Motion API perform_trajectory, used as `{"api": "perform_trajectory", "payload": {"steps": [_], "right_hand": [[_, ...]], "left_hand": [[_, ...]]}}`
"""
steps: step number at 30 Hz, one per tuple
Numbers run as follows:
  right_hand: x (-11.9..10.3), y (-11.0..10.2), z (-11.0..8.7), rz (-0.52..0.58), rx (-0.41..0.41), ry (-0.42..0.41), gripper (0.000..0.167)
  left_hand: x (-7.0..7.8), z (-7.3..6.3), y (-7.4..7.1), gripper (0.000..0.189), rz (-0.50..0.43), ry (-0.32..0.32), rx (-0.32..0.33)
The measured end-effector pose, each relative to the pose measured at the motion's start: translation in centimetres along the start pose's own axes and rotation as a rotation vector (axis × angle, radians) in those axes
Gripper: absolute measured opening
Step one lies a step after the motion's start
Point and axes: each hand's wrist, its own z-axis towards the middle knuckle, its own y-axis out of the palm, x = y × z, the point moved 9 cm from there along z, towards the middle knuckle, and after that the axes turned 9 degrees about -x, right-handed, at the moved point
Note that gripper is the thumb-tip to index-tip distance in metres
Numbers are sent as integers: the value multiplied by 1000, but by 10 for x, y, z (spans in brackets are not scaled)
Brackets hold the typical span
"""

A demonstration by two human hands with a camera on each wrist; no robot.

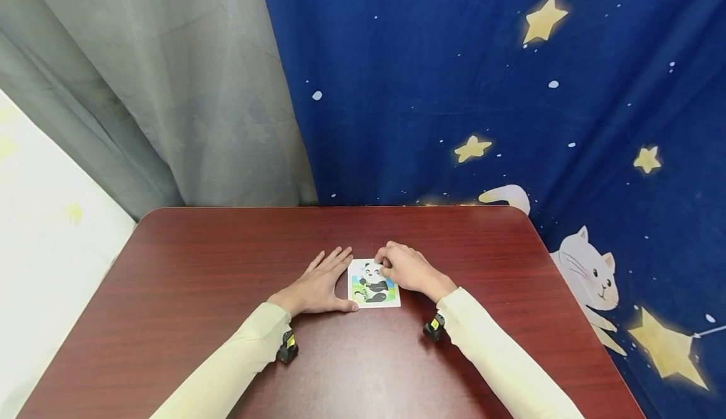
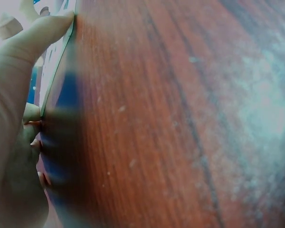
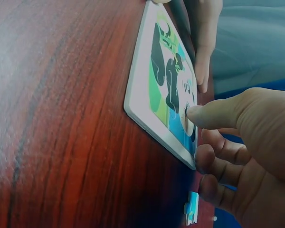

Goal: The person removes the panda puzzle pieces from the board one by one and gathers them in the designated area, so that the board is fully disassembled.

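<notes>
A square panda puzzle (image 1: 374,297) with a white border lies flat on the table between the hands. My left hand (image 1: 322,282) rests along its left side, fingers spread and straight. The thumb touches the puzzle's near left corner; a fingertip lies by the far left one. Over the upper right part my right hand (image 1: 411,269) bends its fingers, and in the right wrist view its thumb tip touches the panda's head on the puzzle board (image 3: 138,110). Whether it pinches a piece is hidden. A small blue and white loose piece (image 3: 192,209) lies beyond the board, below the right fingers.
The reddish-brown wooden table (image 1: 227,242) has rounded far corners. Behind it hang a grey curtain (image 1: 215,91) and a blue curtain (image 1: 408,91) with stars. Each wrist wears a black camera mount, such as the left mount (image 1: 287,348).
</notes>
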Motion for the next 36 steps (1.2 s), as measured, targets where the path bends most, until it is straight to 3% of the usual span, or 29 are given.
{"api": "perform_trajectory", "payload": {"steps": [24,36], "right_hand": [[-15,5,-2,-49,15,-54,28],[-14,7,3,-8,7,-43,20]], "left_hand": [[1,-2,-1,117,-20,-1,1],[1,-1,-1,116,-30,-4,2]]}}
